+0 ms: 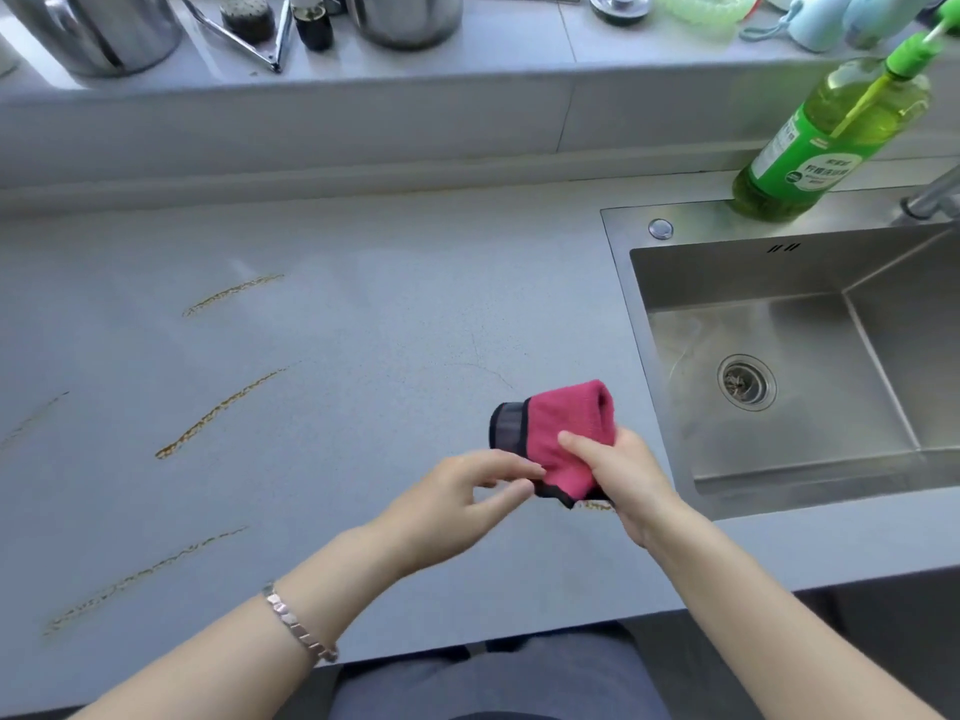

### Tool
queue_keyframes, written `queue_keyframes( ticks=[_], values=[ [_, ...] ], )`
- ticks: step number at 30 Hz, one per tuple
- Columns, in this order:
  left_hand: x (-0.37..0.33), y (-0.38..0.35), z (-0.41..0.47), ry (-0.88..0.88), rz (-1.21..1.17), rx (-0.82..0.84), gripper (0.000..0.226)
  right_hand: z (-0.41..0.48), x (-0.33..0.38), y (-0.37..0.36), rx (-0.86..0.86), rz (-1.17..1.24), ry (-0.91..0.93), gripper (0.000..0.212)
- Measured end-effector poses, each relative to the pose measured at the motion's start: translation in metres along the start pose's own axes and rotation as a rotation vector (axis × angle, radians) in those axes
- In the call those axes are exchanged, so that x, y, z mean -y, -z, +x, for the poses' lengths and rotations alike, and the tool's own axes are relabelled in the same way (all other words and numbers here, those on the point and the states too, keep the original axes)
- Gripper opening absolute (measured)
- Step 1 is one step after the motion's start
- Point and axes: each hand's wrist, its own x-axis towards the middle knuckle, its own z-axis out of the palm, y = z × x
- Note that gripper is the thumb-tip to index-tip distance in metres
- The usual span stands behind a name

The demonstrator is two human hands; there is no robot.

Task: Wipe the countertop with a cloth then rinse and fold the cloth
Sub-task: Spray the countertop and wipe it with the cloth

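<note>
A folded pink cloth (563, 423) with dark trim is held above the grey countertop (363, 314), just left of the sink. My right hand (621, 475) grips its right side, thumb on top. My left hand (467, 498) pinches the cloth's lower left edge with its fingertips. Several yellow-brown streaks of spilled stuff (221, 410) lie across the left half of the countertop, and a small patch shows just under the cloth.
A steel sink (779, 387) with a drain sits at the right, with a tap (935, 197) and a green dish soap bottle (831, 132) behind it. Metal pots (98, 28), a small dark bottle and other items stand on the raised back ledge.
</note>
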Motion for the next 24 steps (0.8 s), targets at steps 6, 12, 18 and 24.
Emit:
queue_keyframes(
  ticks=[6,12,18,24],
  values=[
    [0.083,0.029,0.005,0.386,0.465,-0.415,0.040,0.016,-0.022,0.062,-0.308,-0.457,0.466,0.011],
    [0.129,0.008,0.003,0.576,0.678,-0.300,0.065,0.018,-0.088,0.038,0.002,-1.060,0.375,0.060],
    [0.143,0.001,0.003,0.603,0.701,-0.282,0.066,0.078,-0.101,-0.009,-0.298,-1.138,0.341,0.072],
    [0.144,-0.001,0.004,0.568,0.657,-0.374,0.074,0.132,-0.058,-0.089,-0.256,-1.189,0.556,0.061]
  ],
)
